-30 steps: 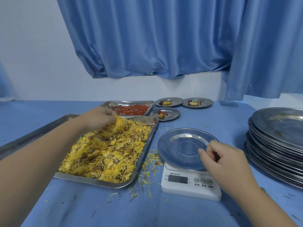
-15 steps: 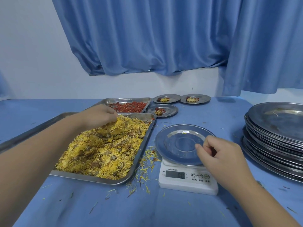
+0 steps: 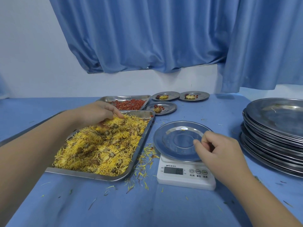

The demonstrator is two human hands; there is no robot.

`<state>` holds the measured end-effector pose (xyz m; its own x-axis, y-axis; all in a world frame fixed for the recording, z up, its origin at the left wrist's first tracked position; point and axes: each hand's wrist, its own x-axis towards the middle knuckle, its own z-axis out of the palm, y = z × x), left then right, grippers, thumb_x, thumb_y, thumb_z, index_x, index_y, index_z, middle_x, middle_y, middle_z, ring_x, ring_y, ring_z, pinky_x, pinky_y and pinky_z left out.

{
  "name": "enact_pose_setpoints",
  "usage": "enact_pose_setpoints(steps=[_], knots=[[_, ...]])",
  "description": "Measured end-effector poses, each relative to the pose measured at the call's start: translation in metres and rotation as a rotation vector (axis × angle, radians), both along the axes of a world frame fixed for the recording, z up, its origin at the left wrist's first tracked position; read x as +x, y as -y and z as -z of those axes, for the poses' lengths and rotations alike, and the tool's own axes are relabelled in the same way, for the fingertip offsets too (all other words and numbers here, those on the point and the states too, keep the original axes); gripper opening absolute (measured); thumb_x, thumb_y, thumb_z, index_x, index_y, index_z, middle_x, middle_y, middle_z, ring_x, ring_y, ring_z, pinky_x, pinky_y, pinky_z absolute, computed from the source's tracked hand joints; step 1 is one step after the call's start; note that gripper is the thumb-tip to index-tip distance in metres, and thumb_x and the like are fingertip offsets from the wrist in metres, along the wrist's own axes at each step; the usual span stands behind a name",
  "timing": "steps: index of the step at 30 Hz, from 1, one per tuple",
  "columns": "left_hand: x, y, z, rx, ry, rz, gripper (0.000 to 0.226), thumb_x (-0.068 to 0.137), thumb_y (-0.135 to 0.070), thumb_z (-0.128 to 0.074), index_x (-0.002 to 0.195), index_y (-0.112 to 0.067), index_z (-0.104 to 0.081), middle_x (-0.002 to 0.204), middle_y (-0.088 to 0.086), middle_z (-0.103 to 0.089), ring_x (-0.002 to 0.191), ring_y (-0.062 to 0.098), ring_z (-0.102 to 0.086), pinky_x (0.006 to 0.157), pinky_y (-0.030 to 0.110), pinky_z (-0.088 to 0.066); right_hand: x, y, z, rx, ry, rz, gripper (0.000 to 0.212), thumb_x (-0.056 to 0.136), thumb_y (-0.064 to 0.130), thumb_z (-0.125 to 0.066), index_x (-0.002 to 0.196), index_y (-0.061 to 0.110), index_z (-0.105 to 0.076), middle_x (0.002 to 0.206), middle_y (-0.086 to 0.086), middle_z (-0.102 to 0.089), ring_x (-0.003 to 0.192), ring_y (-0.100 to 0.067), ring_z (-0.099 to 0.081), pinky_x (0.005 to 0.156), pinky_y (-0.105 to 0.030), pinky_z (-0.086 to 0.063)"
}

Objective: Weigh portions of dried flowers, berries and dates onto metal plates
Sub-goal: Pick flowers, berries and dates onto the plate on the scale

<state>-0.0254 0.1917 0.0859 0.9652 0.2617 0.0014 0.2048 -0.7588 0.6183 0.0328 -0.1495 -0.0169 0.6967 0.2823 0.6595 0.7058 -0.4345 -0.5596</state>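
Left hand (image 3: 96, 112): reaches over the far end of the large steel tray (image 3: 82, 173). Its fingers are bent downward and drawn together, pinching a tuft of the dried flowers (image 3: 101, 148) that fill the tray.

Right hand (image 3: 218, 149): lies over the near right edge of the empty plate (image 3: 177, 141). Its fingers are curled and the thumb points across the plate's surface. Whether they grip the rim cannot be told.

The empty plate sits centred on the white scale (image 3: 185, 179), just right of the flower tray. The display (image 3: 173, 170) appears to read zero.

Behind the flower tray, and touching it, stands a smaller tray (image 3: 124, 97) holding red berries (image 3: 129, 104).

Three portioned plates lie beside the berry tray: the nearest plate (image 3: 168, 108), then the far-left plate (image 3: 173, 95) and the far-right plate (image 3: 203, 95) side by side at the wall. Each carries a small yellow heap with dark red pieces.

A stack of plates (image 3: 270, 145) stands at the right edge, well apart from the scale.

Loose petals (image 3: 144, 163) litter the blue tablecloth (image 3: 147, 207) between flower tray and scale. A blue curtain (image 3: 147, 38) hangs behind.
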Motion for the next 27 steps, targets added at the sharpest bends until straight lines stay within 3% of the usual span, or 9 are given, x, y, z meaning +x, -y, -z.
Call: enact_pose_setpoints(steps=[2,6,8,13,17,19,22,24,27], knots=[[0.000,0.000,-0.002,0.014,0.044,-0.003,0.029,0.098,-0.010,-0.050,0.100,-0.029,-0.072,0.079,0.005,-0.051,0.056,0.005,-0.048,0.052,0.017,-0.046,0.000,0.000,0.000,-0.008,0.002,0.004,0.041,0.080,0.019,-0.065,0.054,0.015,-0.034,0.059,-0.004,-0.045,0.050,-0.013,-0.036,0.048,-0.024,-0.032],[0.002,0.010,0.001,-0.066,0.104,0.036,0.027,0.097,-0.011,-0.054,0.103,-0.032,-0.070,0.061,-0.011,-0.057,0.055,0.002,-0.055,0.065,0.026,-0.052,0.000,-0.001,0.001,0.003,0.013,0.002,0.042,0.080,0.017,-0.066,0.054,0.014,-0.033,0.058,-0.004,-0.044,0.050,-0.013,-0.035,0.051,-0.025,-0.033],[0.005,0.025,0.005,-0.101,0.122,0.088,0.027,0.095,-0.011,-0.058,0.106,-0.032,-0.069,0.070,-0.011,-0.064,0.065,0.009,-0.062,0.071,0.031,-0.057,0.000,0.000,0.000,0.013,0.014,0.010,0.041,0.080,0.017,-0.066,0.054,0.014,-0.033,0.059,-0.005,-0.045,0.050,-0.013,-0.035,0.050,-0.024,-0.033],[0.023,0.078,0.015,-0.094,0.180,0.193,0.032,0.089,-0.011,-0.065,0.112,-0.033,-0.066,0.108,-0.007,-0.068,0.079,0.013,-0.070,0.073,0.023,-0.058,0.003,0.003,-0.002,0.062,0.013,0.040,0.040,0.080,0.016,-0.065,0.055,0.013,-0.034,0.057,-0.002,-0.041,0.051,-0.013,-0.033,0.048,-0.025,-0.030],[0.048,0.121,0.024,-0.090,0.256,0.244,0.033,0.085,-0.010,-0.067,0.112,-0.028,-0.066,0.102,-0.009,-0.062,0.078,0.003,-0.062,0.064,0.007,-0.047,0.007,0.007,-0.003,0.099,-0.003,0.066,0.041,0.081,0.017,-0.066,0.055,0.012,-0.035,0.054,0.003,-0.039,0.051,-0.013,-0.032,0.048,-0.025,-0.028],[0.061,0.140,0.035,-0.066,0.269,0.259,0.032,0.084,-0.008,-0.065,0.110,-0.027,-0.066,0.094,-0.009,-0.058,0.073,0.005,-0.056,0.061,0.009,-0.044,0.008,0.007,-0.003,0.099,-0.003,0.072,0.041,0.082,0.017,-0.066,0.055,0.012,-0.035,0.054,0.003,-0.040,0.051,-0.014,-0.032,0.049,-0.027,-0.029],[0.079,0.158,0.054,0.120,0.272,0.265,0.032,0.084,-0.006,-0.063,0.111,-0.024,-0.064,0.090,-0.007,-0.052,0.079,0.011,-0.052,0.063,0.014,-0.039,0.009,0.008,-0.003,0.095,-0.002,0.072,0.041,0.082,0.017,-0.067,0.055,0.011,-0.036,0.053,0.003,-0.038,0.050,-0.014,-0.031,0.049,-0.028,-0.029],[0.086,0.163,0.067,0.290,0.240,0.287,0.035,0.087,-0.006,-0.061,0.117,-0.024,-0.061,0.098,-0.003,-0.046,0.087,0.016,-0.049,0.072,0.023,-0.039,0.010,0.008,-0.002,0.102,-0.015,0.070,0.041,0.082,0.017,-0.067,0.055,0.011,-0.036,0.052,0.003,-0.037,0.050,-0.014,-0.031,0.049,-0.029,-0.029],[0.090,0.166,0.076,0.377,0.173,0.311,0.034,0.089,-0.013,-0.062,0.122,-0.023,-0.059,0.110,0.001,-0.047,0.100,0.021,-0.051,0.087,0.033,-0.043,0.012,0.009,-0.001,0.115,-0.026,0.066,0.041,0.082,0.018,-0.067,0.055,0.013,-0.035,0.050,0.004,-0.036,0.049,-0.013,-0.030,0.048,-0.027,-0.028]])
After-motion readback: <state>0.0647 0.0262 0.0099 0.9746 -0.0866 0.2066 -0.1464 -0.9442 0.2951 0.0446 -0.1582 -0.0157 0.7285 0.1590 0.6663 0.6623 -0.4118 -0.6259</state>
